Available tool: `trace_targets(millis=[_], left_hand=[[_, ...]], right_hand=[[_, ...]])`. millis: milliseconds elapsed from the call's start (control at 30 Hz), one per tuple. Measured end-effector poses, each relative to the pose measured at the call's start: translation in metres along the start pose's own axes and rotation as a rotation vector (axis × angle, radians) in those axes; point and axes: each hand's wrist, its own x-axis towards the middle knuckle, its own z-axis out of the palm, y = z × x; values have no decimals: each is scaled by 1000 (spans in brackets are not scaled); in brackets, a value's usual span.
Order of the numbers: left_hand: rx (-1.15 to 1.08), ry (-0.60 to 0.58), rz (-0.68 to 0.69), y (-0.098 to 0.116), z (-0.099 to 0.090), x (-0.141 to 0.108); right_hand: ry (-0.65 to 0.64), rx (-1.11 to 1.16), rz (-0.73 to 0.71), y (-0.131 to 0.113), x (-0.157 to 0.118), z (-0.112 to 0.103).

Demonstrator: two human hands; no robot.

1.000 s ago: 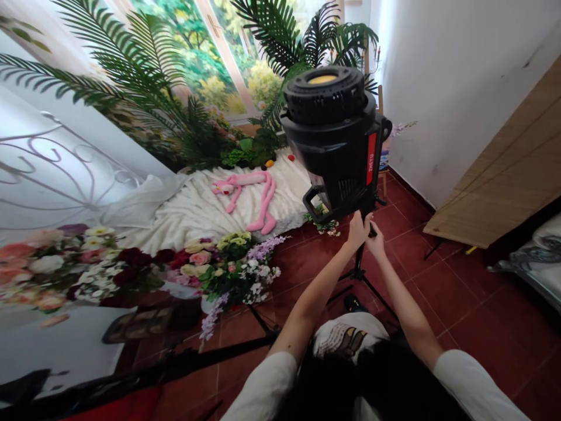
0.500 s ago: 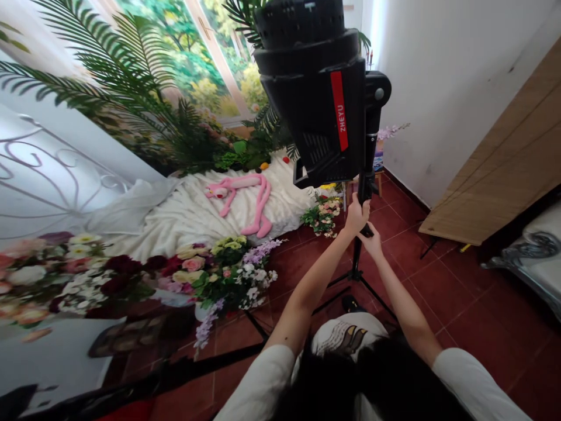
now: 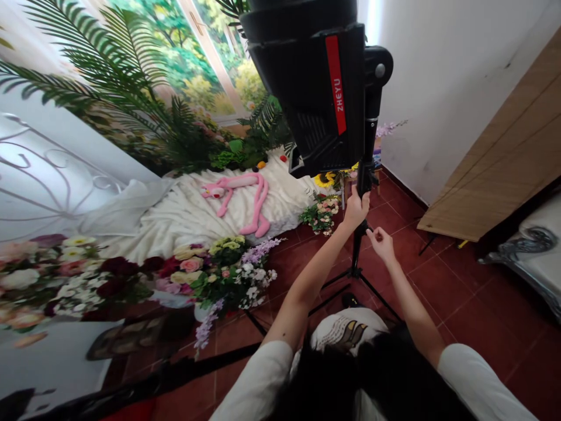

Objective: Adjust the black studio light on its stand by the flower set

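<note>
A black studio light (image 3: 311, 93) with a red "ZHEYU" label is mounted on top of a black light stand (image 3: 357, 251). My left hand (image 3: 357, 209) is wrapped round the stand's pole just below the light. Lower down on the right, my right hand (image 3: 382, 243) has its fingers curled in a pinch at the pole's collar (image 3: 362, 227). The small knob there is mostly covered by my fingertips. The stand's legs are spread on the red tile floor (image 3: 421, 280), close to my feet.
Left of the stand, a pink plush toy (image 3: 236, 184) lies on a white fur cloth (image 3: 175, 204). Artificial flowers (image 3: 228, 269) and palm leaves (image 3: 114, 64) surround it. A dark pole (image 3: 210, 359) crosses the lower left. A wooden panel (image 3: 491, 152) leans at right near a silver-framed seat (image 3: 526, 245).
The light has come slightly closer and higher in view, its top now cut off. My right hand has shifted right, from round the pole's collar to a fingertip pinch. My left hand keeps its grip.
</note>
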Motion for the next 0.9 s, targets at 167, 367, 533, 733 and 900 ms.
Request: trace_targets(millis=[167,367,533,733,900], left_hand=[[0,-3,2,2,0,0],[31,17,13,0,1,0],[22,41,44,-5,3,1],[16,50,41,-3,4,1],[-40,56,53,4,1,0]], right_hand=[[-28,15,83,-5,-4,5],[-123,213,321,0,4,13],[-300,697,632,-8,8,13],[-310,1312,813,-26,3,9],[-208,1430,802,-29,-1,13]])
